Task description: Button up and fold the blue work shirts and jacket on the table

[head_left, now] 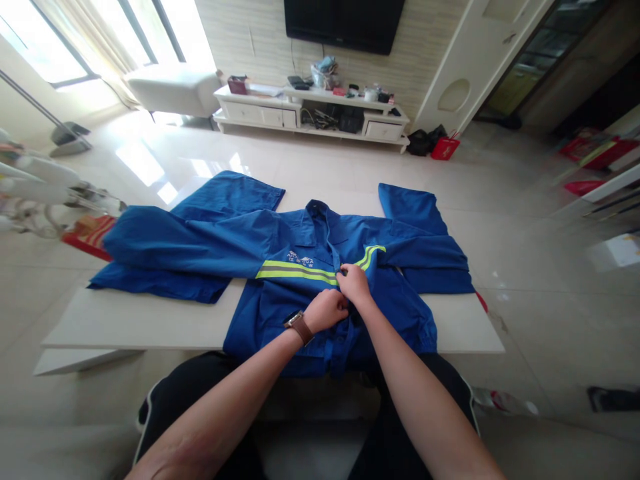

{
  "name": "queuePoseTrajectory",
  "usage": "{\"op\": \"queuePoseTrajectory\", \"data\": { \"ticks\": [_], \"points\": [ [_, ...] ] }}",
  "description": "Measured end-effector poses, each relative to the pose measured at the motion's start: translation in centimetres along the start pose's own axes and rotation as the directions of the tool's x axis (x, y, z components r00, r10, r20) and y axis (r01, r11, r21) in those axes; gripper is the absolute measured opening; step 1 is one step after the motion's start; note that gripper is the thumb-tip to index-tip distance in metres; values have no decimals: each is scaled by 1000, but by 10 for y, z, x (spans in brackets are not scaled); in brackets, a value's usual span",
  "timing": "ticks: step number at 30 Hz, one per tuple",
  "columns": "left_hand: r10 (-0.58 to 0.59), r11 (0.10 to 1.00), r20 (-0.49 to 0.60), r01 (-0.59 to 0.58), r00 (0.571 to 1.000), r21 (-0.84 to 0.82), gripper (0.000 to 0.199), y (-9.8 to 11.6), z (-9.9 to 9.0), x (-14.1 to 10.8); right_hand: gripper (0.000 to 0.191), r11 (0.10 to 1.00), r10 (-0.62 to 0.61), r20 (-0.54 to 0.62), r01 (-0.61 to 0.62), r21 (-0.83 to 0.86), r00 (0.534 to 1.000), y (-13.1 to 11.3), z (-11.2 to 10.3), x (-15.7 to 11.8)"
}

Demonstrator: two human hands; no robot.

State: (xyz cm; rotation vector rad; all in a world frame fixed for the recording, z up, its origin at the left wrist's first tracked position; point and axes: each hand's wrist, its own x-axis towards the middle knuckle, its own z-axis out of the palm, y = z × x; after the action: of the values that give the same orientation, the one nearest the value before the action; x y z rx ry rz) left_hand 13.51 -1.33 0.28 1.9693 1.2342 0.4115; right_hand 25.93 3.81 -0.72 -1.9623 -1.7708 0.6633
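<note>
A blue work jacket [295, 300] with a yellow-green and grey reflective stripe lies spread across the white table, collar away from me, sleeves out to both sides. My left hand [326, 311], a watch on its wrist, is closed on the jacket's front edge just below the stripe. Slightly higher, my right hand [354, 283] pinches the same front opening at the stripe. The fingertips partly hide the fabric there, and I cannot make out a button or zip between them. More blue cloth [225, 193] lies beneath and behind the sleeves.
The white table [465, 327] ends close to my knees. On the left stand a blurred machine with white thread cones [50, 170] and a red container [87, 237]. Beyond the table are a low TV cabinet [260, 113], a bench [175, 87] and a red bag [445, 147]. A bottle [505, 402] lies on the floor at right.
</note>
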Motion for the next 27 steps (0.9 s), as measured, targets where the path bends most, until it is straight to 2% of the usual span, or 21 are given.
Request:
{"op": "queuePoseTrajectory", "data": {
  "ticks": [2, 3, 5, 7, 9, 11, 13, 16, 19, 23, 27],
  "points": [
    [36, 999, 52, -37, 998, 24, 14, -3, -11, -4, 24, 1000, -29, -47, 28, -5, 998, 0, 1, -1],
    [59, 998, 43, -61, 997, 35, 15, -4, -20, -6, 24, 999, -46, -76, 46, -2, 996, 0, 0, -2],
    [112, 990, -71, -105, 991, 94, 14, -8, -38, -9, 23, 997, -77, -125, 80, 18, 989, 1, -4, -4],
    [165, 975, -215, -125, 963, 186, 18, -10, -52, -10, 21, 993, -85, -166, 97, 63, 983, 3, -9, -5],
    [161, 968, -244, -104, 956, 229, 24, -13, -54, -8, 19, 987, -71, -196, 97, 126, 978, 6, -14, -5],
    [83, 974, -191, -39, 978, 224, 25, -16, -45, 0, 16, 980, -57, -215, 96, 173, 975, 8, -17, -4],
    [-22, 973, -164, 58, 986, 222, 23, -20, -27, 13, 12, 976, -62, -227, 107, 187, 972, 10, -19, -3],
    [-145, 957, -202, 189, 969, 220, 22, -29, 0, 34, 8, 977, -56, -232, 101, 187, 971, 10, -21, -1],
    [-242, 935, -251, 294, 937, 196, 21, -36, 17, 51, 10, 979, -61, -207, 99, 178, 976, 8, -22, 0],
    [-263, 937, -285, 315, 922, 152, 19, -45, 23, 61, 15, 981, -110, -168, 135, 142, 980, 5, -22, 0],
    [-267, 942, -338, 319, 903, 108, 14, -50, 26, 62, 20, 984, -96, -140, 115, 133, 986, 1, -20, -1]
  ]
}}
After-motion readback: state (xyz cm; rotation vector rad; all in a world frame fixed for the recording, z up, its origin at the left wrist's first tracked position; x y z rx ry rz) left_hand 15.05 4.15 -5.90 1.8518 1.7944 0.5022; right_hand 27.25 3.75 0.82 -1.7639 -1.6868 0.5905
